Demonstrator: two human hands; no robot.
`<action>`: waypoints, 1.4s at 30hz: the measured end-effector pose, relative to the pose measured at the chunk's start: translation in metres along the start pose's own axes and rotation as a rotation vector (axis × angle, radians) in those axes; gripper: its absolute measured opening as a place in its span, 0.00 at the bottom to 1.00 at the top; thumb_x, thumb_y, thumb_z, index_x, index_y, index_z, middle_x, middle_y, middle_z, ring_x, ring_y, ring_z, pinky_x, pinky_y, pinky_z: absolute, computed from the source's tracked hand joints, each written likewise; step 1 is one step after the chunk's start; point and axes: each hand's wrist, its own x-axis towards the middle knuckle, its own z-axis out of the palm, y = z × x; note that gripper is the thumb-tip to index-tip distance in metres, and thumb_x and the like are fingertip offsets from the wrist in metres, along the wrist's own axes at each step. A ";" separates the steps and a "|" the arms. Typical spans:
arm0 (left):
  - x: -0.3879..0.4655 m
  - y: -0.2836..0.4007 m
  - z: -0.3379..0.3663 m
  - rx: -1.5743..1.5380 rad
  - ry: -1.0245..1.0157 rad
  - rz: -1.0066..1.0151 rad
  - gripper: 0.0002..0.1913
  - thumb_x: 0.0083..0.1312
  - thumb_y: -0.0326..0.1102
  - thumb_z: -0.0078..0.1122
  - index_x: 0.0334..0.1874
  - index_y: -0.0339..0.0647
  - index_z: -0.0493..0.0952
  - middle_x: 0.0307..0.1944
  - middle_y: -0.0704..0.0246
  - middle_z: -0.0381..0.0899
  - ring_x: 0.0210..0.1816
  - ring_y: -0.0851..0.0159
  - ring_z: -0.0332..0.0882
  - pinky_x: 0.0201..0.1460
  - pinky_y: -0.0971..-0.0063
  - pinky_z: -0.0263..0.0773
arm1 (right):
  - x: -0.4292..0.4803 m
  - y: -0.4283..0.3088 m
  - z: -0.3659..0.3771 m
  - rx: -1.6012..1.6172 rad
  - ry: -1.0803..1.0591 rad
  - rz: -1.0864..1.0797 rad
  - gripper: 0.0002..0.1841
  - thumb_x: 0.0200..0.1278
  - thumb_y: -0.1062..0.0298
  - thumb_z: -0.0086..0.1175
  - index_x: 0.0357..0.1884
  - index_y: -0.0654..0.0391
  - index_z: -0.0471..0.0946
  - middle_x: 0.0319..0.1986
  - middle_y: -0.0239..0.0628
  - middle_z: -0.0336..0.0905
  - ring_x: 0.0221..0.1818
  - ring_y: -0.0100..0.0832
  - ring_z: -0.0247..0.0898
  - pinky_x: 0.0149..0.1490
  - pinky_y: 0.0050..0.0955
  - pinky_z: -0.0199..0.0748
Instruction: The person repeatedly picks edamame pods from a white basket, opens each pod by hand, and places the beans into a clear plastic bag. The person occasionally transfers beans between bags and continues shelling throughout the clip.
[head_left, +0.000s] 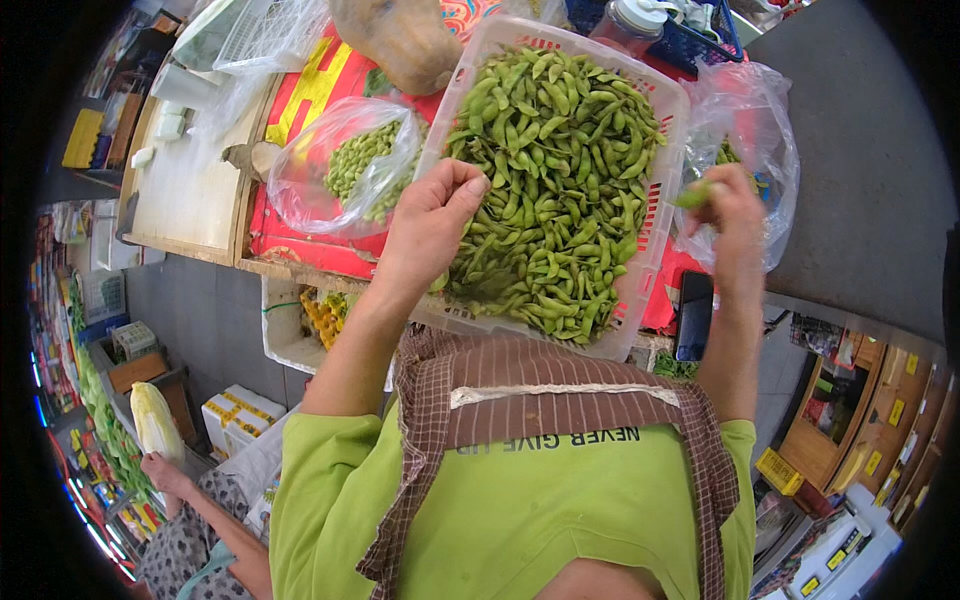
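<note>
A pale plastic basket full of green soybean pods stands before me. My left hand is over the basket's left rim, thumb against the curled fingers; whether anything small is between them cannot be told. To the right of the basket my right hand, somewhat blurred, holds a green pod beside a clear plastic bag with some green matter inside. Left of the basket lies another clear bag, open, holding shelled green beans.
A dark phone lies at the near edge by my right forearm. A large tan gourd, a lidded plastic jar and a blue basket stand at the far side. At lower left another person's hand holds a Chinese cabbage.
</note>
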 end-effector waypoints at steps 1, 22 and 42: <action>-0.001 -0.001 -0.002 0.208 0.017 0.133 0.08 0.68 0.38 0.50 0.36 0.41 0.73 0.20 0.75 0.70 0.17 0.72 0.66 0.21 0.77 0.61 | 0.003 0.003 -0.019 -0.117 0.068 -0.004 0.14 0.66 0.61 0.37 0.35 0.60 0.71 0.23 0.34 0.72 0.21 0.24 0.67 0.31 0.26 0.67; -0.004 0.020 0.021 -0.266 -0.119 -0.111 0.09 0.69 0.40 0.53 0.39 0.43 0.72 0.23 0.82 0.67 0.18 0.85 0.56 0.19 0.90 0.51 | -0.017 -0.018 0.107 0.349 -0.659 0.264 0.09 0.64 0.66 0.52 0.39 0.62 0.72 0.31 0.34 0.75 0.29 0.21 0.73 0.35 0.21 0.72; -0.009 0.002 0.028 -0.388 -0.280 -0.238 0.09 0.70 0.40 0.49 0.37 0.43 0.69 0.23 0.79 0.68 0.18 0.82 0.55 0.19 0.87 0.49 | -0.023 -0.016 0.092 0.442 -0.410 0.262 0.06 0.64 0.72 0.50 0.38 0.64 0.70 0.31 0.36 0.77 0.28 0.22 0.74 0.35 0.19 0.73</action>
